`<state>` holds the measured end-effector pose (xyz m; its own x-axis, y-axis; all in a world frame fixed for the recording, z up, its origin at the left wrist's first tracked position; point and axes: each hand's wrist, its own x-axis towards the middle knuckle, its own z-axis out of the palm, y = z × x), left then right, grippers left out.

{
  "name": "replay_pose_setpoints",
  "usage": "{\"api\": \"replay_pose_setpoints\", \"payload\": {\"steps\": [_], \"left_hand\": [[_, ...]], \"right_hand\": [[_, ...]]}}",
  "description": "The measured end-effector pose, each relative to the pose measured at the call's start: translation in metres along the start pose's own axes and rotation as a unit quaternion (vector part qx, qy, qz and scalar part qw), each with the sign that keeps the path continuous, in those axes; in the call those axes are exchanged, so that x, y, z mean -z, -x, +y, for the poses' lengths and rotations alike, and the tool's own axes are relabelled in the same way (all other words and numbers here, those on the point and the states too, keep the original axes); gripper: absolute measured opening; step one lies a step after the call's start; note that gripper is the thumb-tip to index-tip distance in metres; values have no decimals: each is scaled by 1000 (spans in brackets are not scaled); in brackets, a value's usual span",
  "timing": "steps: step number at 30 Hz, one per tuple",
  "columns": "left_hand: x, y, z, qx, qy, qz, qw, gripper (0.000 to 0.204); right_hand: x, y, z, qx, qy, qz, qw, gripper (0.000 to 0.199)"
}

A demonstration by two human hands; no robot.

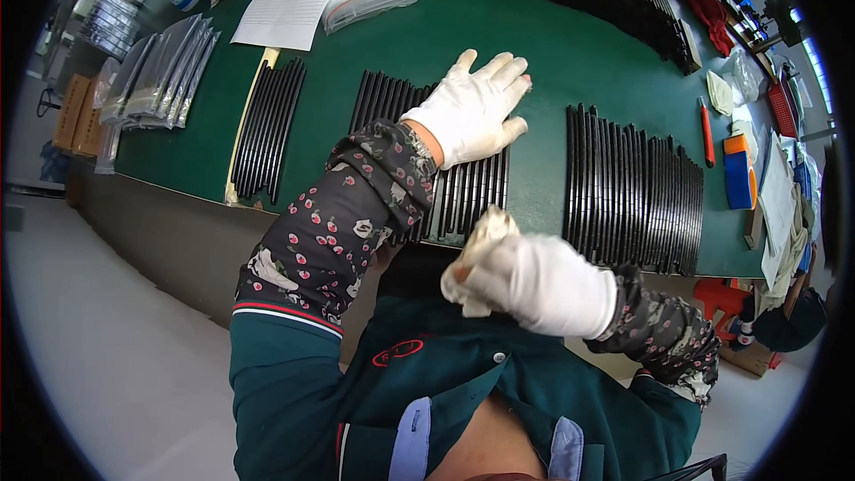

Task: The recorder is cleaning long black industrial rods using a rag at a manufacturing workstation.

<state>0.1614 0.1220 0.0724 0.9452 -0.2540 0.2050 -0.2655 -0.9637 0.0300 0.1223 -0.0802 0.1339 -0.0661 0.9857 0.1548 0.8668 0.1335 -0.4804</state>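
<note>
Pressing flat: white-gloved left hand [472, 107], fingers spread, palm down on middle batch of thin black plastic strips [445, 187] at 12 o'clock on green table mat [552, 53]. White-gloved right hand [534, 281] at 5 o'clock, closed round crumpled off-white wiping cloth [481, 232], off table.

Risk, my guess: sideways push w/ left palm could skew strips or slide row ends over near table edge; cloth could snag strip tips.

Counts: 2 hands, 1 cloth, 3 near strip batches: 10 o'clock [267, 129], middle, 3 o'clock [632, 191]; individual strips too many to count.
</note>
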Motion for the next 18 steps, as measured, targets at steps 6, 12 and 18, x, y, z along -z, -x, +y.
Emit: {"api": "replay_pose_setpoints", "payload": {"steps": [6,12,18], "left_hand": [[2,1,-2,-4,1,-4,1000,56],[10,7,-6,-14,-8,-22,1000,57],[30,-18,34,-95,52,41,993,65]], "right_hand": [[-20,-3,26,-36,20,81,996,22],[28,47,19,-128,-335,179,916,30],[60,82,30,-334,-398,428,740,31]]}}
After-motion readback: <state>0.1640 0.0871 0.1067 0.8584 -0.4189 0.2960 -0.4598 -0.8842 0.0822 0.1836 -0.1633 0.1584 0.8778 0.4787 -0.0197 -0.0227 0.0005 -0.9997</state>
